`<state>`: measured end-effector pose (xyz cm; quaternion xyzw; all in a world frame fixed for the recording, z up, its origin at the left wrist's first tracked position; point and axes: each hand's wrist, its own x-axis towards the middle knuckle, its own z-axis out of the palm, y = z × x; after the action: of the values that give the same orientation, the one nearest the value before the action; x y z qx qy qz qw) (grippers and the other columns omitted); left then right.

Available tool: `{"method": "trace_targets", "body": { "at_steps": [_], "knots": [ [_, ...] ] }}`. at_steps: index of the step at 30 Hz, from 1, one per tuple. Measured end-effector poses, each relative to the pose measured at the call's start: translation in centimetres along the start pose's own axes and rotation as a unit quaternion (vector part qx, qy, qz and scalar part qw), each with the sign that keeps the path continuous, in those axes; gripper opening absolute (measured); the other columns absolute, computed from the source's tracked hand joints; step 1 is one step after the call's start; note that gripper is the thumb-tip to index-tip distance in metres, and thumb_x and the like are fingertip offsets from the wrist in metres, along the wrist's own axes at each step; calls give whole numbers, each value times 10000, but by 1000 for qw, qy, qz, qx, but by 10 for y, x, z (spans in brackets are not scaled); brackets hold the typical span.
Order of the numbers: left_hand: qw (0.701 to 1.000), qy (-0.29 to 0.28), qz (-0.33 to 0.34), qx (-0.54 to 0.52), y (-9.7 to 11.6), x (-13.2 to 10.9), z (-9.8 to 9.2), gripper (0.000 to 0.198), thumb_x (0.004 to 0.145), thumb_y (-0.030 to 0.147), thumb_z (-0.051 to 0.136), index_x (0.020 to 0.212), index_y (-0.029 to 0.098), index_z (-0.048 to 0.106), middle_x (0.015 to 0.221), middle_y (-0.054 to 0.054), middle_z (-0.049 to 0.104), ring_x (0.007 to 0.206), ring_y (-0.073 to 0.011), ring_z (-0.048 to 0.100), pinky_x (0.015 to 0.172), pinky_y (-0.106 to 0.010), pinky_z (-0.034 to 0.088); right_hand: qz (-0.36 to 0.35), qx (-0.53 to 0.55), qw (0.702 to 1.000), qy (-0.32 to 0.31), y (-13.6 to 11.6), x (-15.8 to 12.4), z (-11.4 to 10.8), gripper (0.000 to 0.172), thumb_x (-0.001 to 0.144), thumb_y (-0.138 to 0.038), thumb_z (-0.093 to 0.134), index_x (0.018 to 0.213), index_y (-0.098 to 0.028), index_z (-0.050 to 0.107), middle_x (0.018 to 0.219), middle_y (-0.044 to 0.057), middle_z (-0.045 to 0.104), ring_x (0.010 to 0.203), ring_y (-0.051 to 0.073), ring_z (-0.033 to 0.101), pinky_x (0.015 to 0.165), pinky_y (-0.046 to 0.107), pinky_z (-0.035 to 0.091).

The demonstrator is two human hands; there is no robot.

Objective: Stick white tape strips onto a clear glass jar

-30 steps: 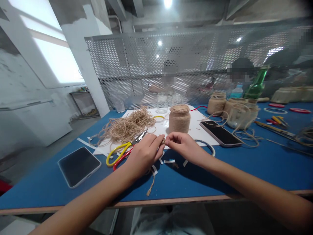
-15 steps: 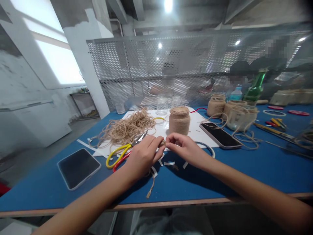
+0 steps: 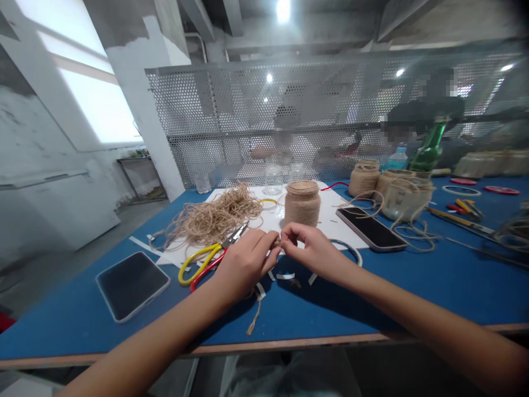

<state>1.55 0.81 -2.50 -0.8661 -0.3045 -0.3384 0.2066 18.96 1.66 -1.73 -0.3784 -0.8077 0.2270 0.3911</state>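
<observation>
Head view looks down on a blue worktop (image 3: 330, 309), where the left hand (image 3: 243, 262) and right hand (image 3: 316, 251) meet at the fingertips, both pinching a small twist of jute twine (image 3: 276, 241). The grip sits just in front of a twine-wrapped glass jar (image 3: 302, 204), and the tight pinch looks meant to stop the fine strands from slipping. A loose tail of twine (image 3: 255, 315) hangs below the left hand onto the worktop; the hand hides whether it belongs to the same piece.

The wrapped jar stands upright on a white paper sheet (image 3: 330, 218), which gives the work a pale, clean ground. A tangled heap of jute twine (image 3: 212, 218) lies to its left, and scissors with yellow and red handles (image 3: 201, 266) rest beside the left hand, probably left there to be within easy reach. Cut strips of white paper (image 3: 286, 275) are scattered near the worktop's front.

Two bare glass jars (image 3: 273, 179) stand behind the paper. To the right are more twine-wrapped jars (image 3: 363, 180), a green glass bottle (image 3: 430, 146) and a phone (image 3: 372, 231) lying screen up, with a second phone (image 3: 132, 286) on the left. Blurred people sit beyond a perforated metal screen (image 3: 248, 94). No brand, label or writing can be read on anything
</observation>
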Motion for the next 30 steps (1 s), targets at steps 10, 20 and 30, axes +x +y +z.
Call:
{"method": "trace_targets", "body": {
  "at_steps": [10, 20, 30],
  "knots": [
    [996, -25, -51, -66, 0, -2, -4, 205, 859, 245, 455, 1015, 131, 524, 795, -58, 567, 748, -153, 516, 694, -280, 429, -178, -152, 969, 78, 3, -9, 2, 83, 839, -154, 451, 761, -171, 474, 700, 19, 500, 688, 138, 424, 650, 277, 361],
    [995, -10, -52, -81, -2, -3, -4, 226, 852, 231, 464, 1056, 147, 515, 811, -57, 581, 752, -149, 520, 695, -278, 421, -56, 21, 997, 38, 2, -5, -4, 93, 836, -208, 474, 791, -172, 546, 705, -1, 557, 673, 113, 498, 619, 241, 394],
    [999, -14, -17, -39, 1, -3, 0, 165, 851, 233, 454, 952, 136, 541, 751, -50, 558, 705, -149, 502, 653, -273, 417, -59, -52, 996, 34, 1, -3, 0, 72, 773, -146, 483, 708, -175, 478, 650, -21, 474, 622, 106, 437, 566, 227, 341]
  ]
}}
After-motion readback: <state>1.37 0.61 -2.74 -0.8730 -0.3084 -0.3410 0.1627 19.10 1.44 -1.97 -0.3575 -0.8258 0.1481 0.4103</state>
